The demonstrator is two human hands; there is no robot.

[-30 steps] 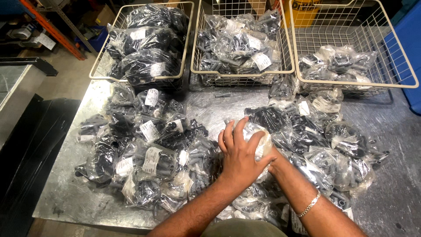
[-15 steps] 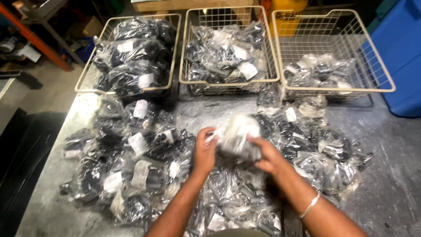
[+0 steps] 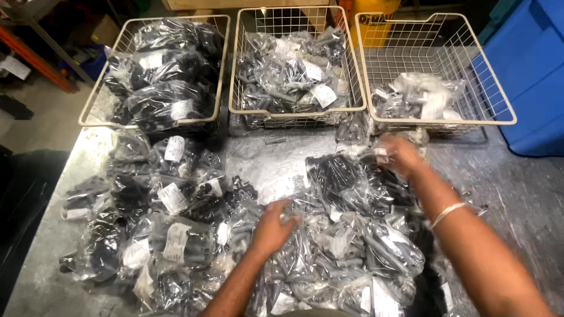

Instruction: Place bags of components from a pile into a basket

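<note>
While the left hand (image 3: 271, 226) rests palm-down, fingers loosely curled, on grey bagged parts (image 3: 329, 258) at lower centre, the right hand (image 3: 400, 155) is blurred; grip unclear. 3 wire baskets (image 3: 294, 108) span the frame's top.

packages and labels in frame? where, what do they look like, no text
Clear plastic bags of black parts: left wire basket, white rectangular labels.
Clear bags of grey parts: middle wire basket, white labels.
Clear bags of pale parts: right wire basket, few.
Loose clear bags of dark parts: metal table, white labels.
Left hand rests on grey-part bags; right hand blurred, near right basket.
</note>
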